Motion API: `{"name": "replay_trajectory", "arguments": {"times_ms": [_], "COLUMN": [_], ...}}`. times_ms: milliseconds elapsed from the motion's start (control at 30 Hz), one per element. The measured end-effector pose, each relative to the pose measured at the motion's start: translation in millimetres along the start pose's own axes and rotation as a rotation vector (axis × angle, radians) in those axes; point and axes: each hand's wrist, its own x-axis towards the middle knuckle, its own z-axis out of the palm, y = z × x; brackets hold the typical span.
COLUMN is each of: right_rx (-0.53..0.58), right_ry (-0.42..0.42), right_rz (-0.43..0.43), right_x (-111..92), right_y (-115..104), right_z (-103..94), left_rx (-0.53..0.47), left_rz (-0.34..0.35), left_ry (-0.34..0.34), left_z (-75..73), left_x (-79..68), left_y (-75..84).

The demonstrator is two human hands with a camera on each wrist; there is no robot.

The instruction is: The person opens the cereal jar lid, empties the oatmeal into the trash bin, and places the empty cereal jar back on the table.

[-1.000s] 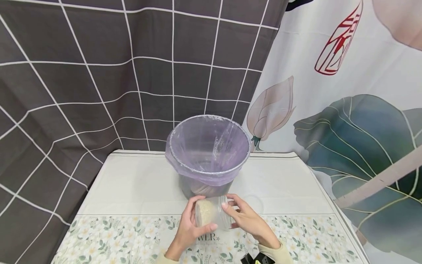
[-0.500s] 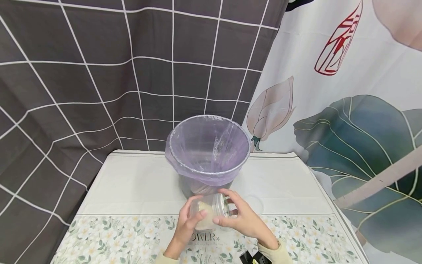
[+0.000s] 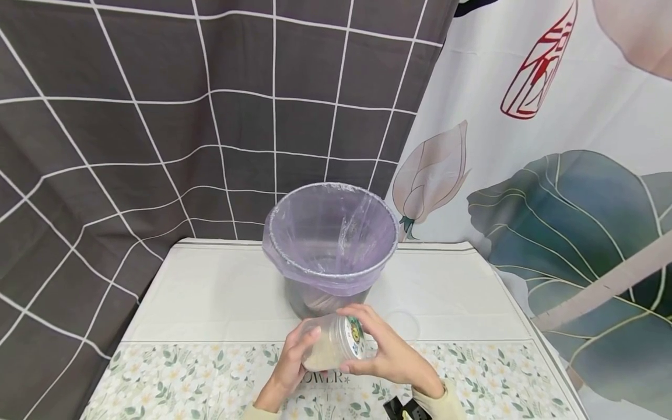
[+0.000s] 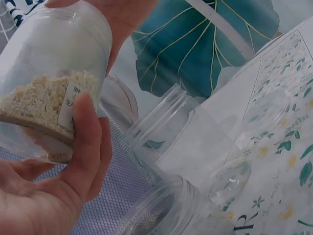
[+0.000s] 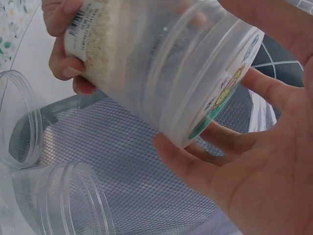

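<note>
A clear plastic jar (image 3: 324, 344) lies on its side in the air before the bin, part-filled with pale beige crumbly grains (image 4: 41, 105). My left hand (image 3: 287, 359) holds its body near the base, fingers over a printed sticker (image 5: 78, 33). At the other end my right hand (image 3: 392, 352) grips the rim of the lid (image 3: 354, 336), thumb below and fingers above. A round colourful label (image 5: 227, 95) covers the lid top, which faces right and toward me. The lid sits on the jar's mouth.
A mesh bin (image 3: 304, 300) lined with a purple bag (image 3: 331, 286) stands just beyond the hands. Clear open jars (image 4: 161, 132) lie or stand on the flowered tablecloth (image 3: 173, 379). Grey checked curtain (image 3: 241, 122) hangs behind, a white printed one (image 3: 441, 111) at right.
The jar has tilted and turned, its lid end swinging toward me so the label shows. My right hand has shifted its fingers round the lid; the left still holds the body.
</note>
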Motion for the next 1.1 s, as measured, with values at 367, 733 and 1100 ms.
{"name": "replay_trajectory", "arguments": {"times_ms": [367, 733, 1100], "right_rx": [0.124, 0.114, 0.086], "right_ry": [-0.068, -0.12, -0.127], "right_rz": [0.155, 0.121, 0.016], "right_x": [-3.9, -7.1, -6.4], "right_y": [0.8, 5.9, 7.3], "right_z": [-1.5, -0.4, 1.2], "left_rx": [-0.028, 0.26, 0.483], "left_rz": [0.048, 0.16, 0.173], "left_ry": [-0.131, -0.252, -0.289], "left_z": [-7.6, -23.8, -24.7], "left_x": [-4.7, -3.1, -1.4], "left_y": [-1.4, -0.8, 8.6]}}
